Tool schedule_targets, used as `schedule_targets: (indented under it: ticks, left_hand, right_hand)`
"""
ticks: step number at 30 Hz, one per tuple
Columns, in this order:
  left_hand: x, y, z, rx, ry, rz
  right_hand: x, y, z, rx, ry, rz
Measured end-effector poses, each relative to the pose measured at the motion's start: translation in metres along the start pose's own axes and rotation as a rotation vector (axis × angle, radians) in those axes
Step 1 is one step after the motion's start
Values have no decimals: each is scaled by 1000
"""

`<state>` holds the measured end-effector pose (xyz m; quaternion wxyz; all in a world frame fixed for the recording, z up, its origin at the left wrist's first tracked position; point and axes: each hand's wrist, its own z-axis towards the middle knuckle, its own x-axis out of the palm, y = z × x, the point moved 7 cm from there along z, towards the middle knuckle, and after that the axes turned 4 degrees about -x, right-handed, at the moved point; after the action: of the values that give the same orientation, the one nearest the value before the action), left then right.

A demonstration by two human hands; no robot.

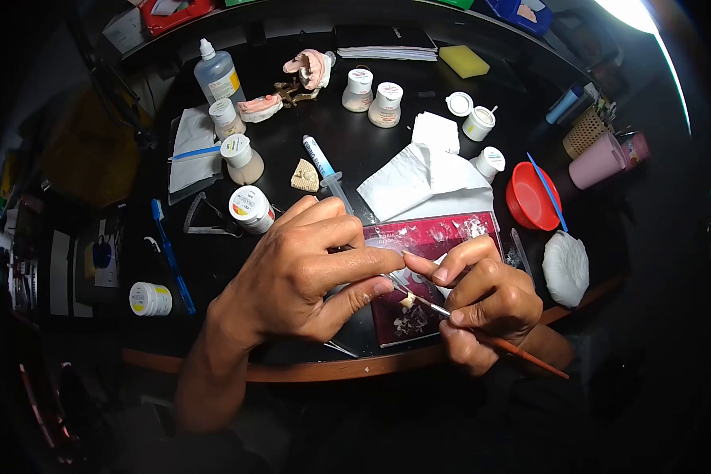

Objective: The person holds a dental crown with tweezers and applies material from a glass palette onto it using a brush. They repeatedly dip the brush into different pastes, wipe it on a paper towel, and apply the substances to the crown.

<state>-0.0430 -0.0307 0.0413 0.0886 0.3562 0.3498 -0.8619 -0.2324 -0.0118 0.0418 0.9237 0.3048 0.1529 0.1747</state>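
Note:
My left hand (312, 265) is closed in a pinch on slim metal tweezers (341, 348), whose ends show beside the fingers and below the palm. At their tips is a small cream-coloured tooth crown (408, 301). From the other side, my right hand (490, 304) grips a fine brush (533, 359) with a reddish-brown handle. The brush tip points at the crown; whether it touches is too small to tell. Beneath both hands lies a dark red glass slab (387, 325) with white smears and flakes. The left fingers partly hide the tweezers.
Behind the hands are a syringe (322, 160), white paper towels (395, 186) and a lidded jar (250, 207). A red bowl (529, 201) and cotton pad (566, 268) sit at right. Blue toothbrush (170, 257) lies left; a dental model (308, 69) stands farther back.

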Motion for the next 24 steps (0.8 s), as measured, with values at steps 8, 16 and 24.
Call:
schedule_targets:
  ticks: [8,16,24]
  left_hand:
    - [0,0,1,3,-1,2]
    - [-1,0,2,7,-10,3]
    - [-2,-3,3,7,-5,14]
  right_hand:
    - [2,1,1,-5,22,-23]
    - [2,1,0,5,14,-29]
    - [1,2,0,17,6,-24]
